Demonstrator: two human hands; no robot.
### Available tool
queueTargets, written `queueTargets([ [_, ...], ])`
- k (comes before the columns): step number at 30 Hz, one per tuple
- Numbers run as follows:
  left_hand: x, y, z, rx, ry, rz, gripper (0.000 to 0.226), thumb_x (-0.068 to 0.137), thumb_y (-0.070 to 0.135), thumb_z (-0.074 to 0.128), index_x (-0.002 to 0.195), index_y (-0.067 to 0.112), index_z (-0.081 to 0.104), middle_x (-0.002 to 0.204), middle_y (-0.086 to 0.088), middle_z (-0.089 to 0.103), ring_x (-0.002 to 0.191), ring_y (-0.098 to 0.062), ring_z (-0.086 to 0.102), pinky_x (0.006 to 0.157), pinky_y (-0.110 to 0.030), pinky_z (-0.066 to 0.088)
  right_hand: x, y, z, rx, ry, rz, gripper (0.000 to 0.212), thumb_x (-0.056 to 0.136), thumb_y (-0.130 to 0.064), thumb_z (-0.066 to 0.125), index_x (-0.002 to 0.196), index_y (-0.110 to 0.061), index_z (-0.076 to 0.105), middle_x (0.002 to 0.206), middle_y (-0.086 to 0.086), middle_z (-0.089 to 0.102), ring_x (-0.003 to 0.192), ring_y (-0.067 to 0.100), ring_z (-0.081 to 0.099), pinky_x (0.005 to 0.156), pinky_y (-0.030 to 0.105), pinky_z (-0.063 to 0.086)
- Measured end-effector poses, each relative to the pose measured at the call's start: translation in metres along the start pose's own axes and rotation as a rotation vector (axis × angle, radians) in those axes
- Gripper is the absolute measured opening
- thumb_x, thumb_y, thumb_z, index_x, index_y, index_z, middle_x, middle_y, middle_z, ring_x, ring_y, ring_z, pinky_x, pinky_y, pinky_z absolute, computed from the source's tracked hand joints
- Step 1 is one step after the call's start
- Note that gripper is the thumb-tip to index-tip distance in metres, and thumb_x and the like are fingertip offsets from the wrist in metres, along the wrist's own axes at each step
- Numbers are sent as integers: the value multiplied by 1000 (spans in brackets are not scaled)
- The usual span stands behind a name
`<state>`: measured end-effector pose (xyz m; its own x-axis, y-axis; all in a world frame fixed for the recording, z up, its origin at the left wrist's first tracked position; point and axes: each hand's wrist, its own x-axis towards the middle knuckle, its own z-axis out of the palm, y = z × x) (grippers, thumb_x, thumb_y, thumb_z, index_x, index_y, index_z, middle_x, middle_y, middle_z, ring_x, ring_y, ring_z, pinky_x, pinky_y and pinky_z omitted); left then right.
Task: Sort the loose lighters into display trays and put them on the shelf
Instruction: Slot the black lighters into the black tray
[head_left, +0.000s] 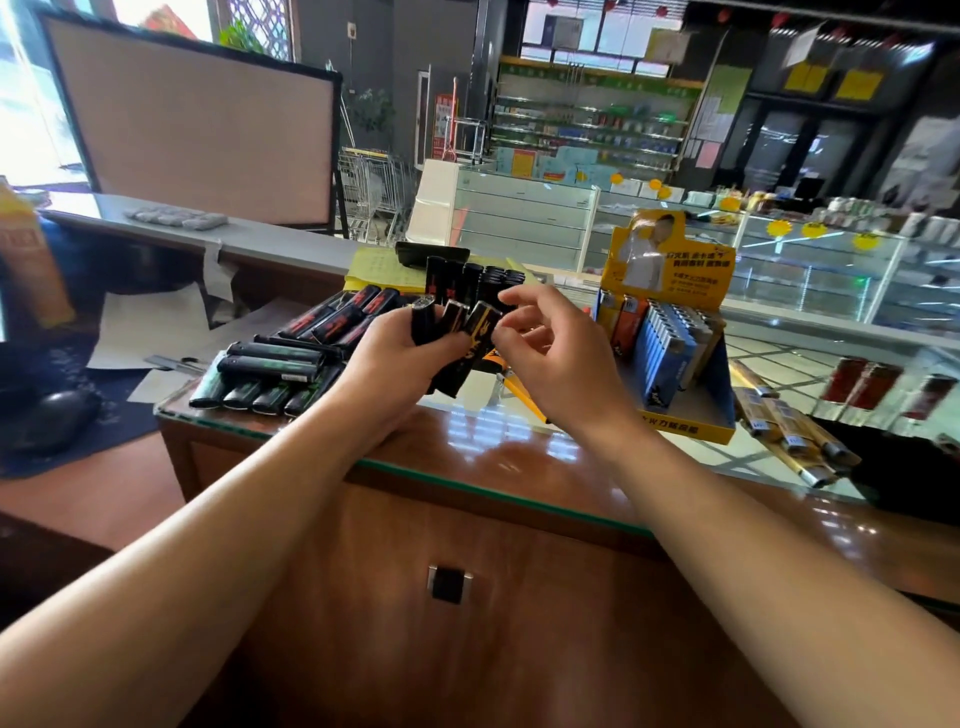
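My left hand (387, 358) grips a fanned bunch of black lighters with orange marks (457, 332) above the glass-topped counter. My right hand (550, 348) hovers just right of the bunch with loosely bent fingers, touching or nearly touching the rightmost lighter; it holds nothing. Loose black lighters with green marks (270, 374) lie piled at the left of the counter, and black ones with red marks (337, 314) lie behind them. A row of black lighters (472, 280) stands upright further back. A yellow display tray (691, 364) at the right holds blue and orange lighters.
The counter's glass top (493, 447) ends at a wooden front with a lock. Yellow-wrapped sticks (789, 431) lie right of the tray. A yellow pad (379, 270) and a dark device lie behind the lighters. A computer mouse (57, 410) sits on a lower desk at left.
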<state>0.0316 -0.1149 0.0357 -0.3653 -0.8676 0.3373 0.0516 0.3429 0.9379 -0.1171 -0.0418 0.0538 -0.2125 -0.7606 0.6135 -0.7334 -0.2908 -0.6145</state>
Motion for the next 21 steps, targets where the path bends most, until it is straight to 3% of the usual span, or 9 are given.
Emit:
queueTargets([
  [4,2,5,2,-77,-12,2,17,75,29,69,89,19,72,81,-11,72,76,-31,67,74,-53,53,11,-2,10,91,40,33,17,89,-23,69,104,-25,63,82,-13,61,72,2,61,69,26,54],
  [7,7,6,3,-142,-18,-4,1,88,17,70,89,17,71,79,-6,71,74,-23,66,73,-45,50,19,-3,14,157,97,48,17,85,-18,73,98,-27,64,81,-8,64,77,7,64,69,30,56],
  [9,10,5,1,-167,-20,-20,8,94,10,64,90,15,69,81,-7,71,76,-25,64,70,-40,48,23,-4,12,197,126,57,19,84,-15,73,93,-30,65,82,-4,67,80,12,67,69,34,58],
  [14,18,3,1,-133,-121,-66,8,95,6,60,95,10,67,98,-24,72,78,-27,60,70,-40,44,39,-1,3,276,232,74,17,83,-19,72,96,-28,65,86,0,71,79,15,71,73,42,61],
  [18,26,8,2,-214,-96,-54,14,93,-1,61,87,10,67,83,-12,74,69,-22,59,65,-36,44,46,0,-1,258,278,71,22,90,-14,64,106,-30,65,90,2,66,70,11,71,71,46,61],
  [21,32,11,4,-362,12,-68,16,91,-4,62,84,10,65,75,-10,70,62,-18,52,60,-31,43,47,3,-4,300,242,105,16,90,-10,63,99,-22,65,91,5,66,70,15,72,71,47,61],
])
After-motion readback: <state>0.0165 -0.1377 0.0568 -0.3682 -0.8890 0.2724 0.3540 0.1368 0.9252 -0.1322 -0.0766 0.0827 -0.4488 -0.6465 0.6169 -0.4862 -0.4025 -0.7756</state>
